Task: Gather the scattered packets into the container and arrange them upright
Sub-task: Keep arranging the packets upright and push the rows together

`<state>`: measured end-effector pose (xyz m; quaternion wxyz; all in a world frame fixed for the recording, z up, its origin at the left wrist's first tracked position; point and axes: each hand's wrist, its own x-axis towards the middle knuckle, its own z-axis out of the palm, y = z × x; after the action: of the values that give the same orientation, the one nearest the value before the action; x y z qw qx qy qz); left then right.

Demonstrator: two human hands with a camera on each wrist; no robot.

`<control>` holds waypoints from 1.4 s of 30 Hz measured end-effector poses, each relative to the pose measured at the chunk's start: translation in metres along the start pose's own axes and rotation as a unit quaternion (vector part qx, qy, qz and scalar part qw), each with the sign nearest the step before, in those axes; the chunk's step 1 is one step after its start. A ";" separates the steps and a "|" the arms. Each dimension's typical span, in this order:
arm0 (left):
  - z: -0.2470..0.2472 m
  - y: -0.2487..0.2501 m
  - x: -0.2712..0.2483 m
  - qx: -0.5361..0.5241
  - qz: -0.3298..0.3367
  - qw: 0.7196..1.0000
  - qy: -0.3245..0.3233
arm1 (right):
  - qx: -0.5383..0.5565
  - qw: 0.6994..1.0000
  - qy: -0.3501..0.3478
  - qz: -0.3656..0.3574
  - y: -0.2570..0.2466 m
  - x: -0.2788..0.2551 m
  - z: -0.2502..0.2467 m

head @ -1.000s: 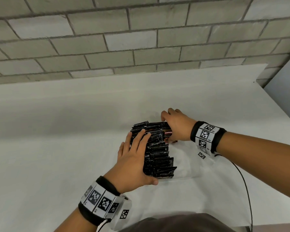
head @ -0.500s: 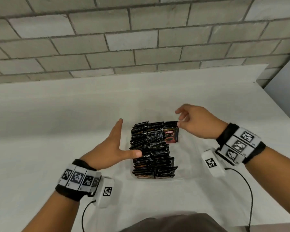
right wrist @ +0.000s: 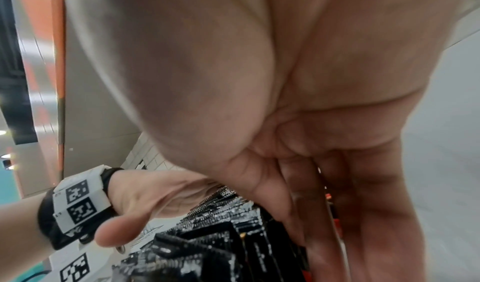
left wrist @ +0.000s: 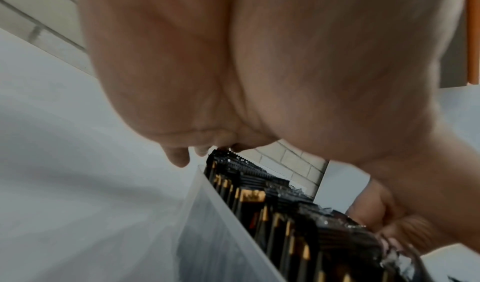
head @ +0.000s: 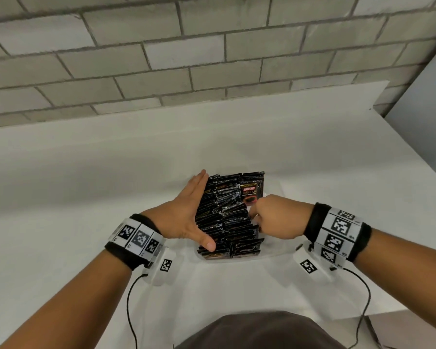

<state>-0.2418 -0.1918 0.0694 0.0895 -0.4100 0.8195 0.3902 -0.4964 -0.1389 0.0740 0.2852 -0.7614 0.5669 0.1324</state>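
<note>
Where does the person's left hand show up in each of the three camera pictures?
Head: left hand left of centre, flat against the left side of the black packets.
Left wrist: its palm fills the top.
Right wrist: lower left, thumb over the packets.
Shared landmark: the black packets.

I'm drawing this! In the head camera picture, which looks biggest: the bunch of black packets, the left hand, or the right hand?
1. Black packets, clearly biggest.
2. Left hand, stretched flat.
3. Right hand, curled, so it looks smaller.
The hands are close in size; only the pose separates them.
</note>
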 end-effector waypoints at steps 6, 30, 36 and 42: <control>0.009 -0.006 -0.020 -0.009 0.020 1.000 0.020 | -0.116 0.991 -0.061 -0.016 0.006 -0.018 0.007; 0.029 -0.004 -0.019 -0.007 0.027 0.997 0.067 | -0.138 0.985 -0.060 -0.084 -0.017 -0.025 0.024; 0.031 -0.004 -0.022 -0.013 0.035 0.997 0.075 | -0.129 0.987 -0.068 -0.072 -0.003 -0.031 0.009; 0.032 -0.004 -0.025 -0.011 0.034 0.996 0.082 | -0.117 0.985 -0.046 -0.119 -0.008 -0.026 0.029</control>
<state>-0.2289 -0.1552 0.0568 0.0045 -0.4138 0.8328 0.3676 -0.4934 -0.1000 0.0671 0.2340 -0.8445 0.4392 0.1976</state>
